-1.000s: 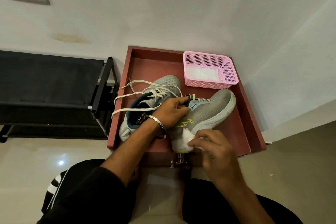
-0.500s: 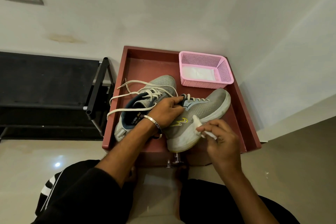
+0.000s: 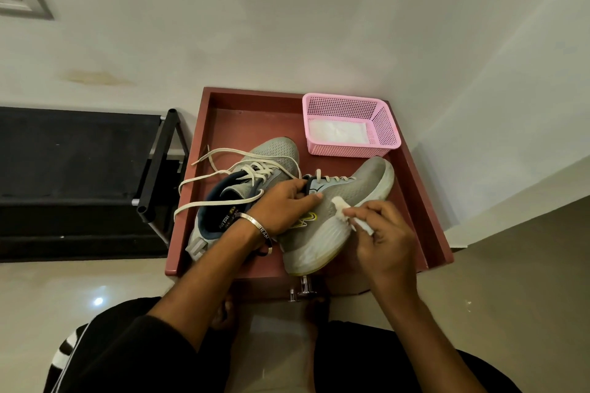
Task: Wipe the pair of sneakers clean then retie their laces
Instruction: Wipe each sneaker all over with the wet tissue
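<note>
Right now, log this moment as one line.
step: wiping | left hand: holds right sneaker | right hand: pinches wipe on it | laces: untied

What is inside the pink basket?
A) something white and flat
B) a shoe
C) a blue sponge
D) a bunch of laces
A: the pink basket at the back of the red tray holds only a flat white sheet or pad; both sneakers sit outside it on the tray.
</note>
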`<state>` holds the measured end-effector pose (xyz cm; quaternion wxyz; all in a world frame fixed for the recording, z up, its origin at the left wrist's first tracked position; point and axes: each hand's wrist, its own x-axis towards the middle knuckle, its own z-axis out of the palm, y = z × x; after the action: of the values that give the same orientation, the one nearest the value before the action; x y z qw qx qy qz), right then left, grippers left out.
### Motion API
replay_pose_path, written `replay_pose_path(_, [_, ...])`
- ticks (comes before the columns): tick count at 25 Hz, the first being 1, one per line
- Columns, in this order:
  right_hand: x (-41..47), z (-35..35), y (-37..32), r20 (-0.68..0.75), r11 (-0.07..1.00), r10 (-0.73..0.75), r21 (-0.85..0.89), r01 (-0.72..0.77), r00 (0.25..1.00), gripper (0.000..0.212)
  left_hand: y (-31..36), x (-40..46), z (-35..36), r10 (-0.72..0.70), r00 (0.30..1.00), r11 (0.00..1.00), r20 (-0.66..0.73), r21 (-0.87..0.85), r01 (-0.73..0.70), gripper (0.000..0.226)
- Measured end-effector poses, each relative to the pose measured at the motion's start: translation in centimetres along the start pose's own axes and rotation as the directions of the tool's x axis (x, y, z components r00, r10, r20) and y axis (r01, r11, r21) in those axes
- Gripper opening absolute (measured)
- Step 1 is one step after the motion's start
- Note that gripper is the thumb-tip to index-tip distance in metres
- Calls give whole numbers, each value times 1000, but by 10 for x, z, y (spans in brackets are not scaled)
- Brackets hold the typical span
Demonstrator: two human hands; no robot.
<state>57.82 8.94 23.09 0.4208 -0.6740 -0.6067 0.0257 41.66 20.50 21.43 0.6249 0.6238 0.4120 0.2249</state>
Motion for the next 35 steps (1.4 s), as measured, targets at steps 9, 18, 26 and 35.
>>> replay_pose_path(9, [12, -6, 5, -41, 995, 99, -10, -99, 994, 25, 3, -2, 2, 36, 999, 999, -9, 15, -36, 45])
replay_pose_path(18, [31, -21, 25, -101, 976, 218, 37, -215, 971, 21, 9, -5, -1, 34, 999, 983, 15, 178, -36, 12])
replay_pose_path(26, [7, -21, 4, 178, 999, 22, 43, -30, 984, 22, 15, -7, 0, -28, 999, 999, 28, -17, 28, 50])
replay_pose_path(35, [11, 4, -12, 120, 994, -107, 15, 106, 987, 24, 24, -13, 7, -29, 997, 989, 70, -144, 39, 10])
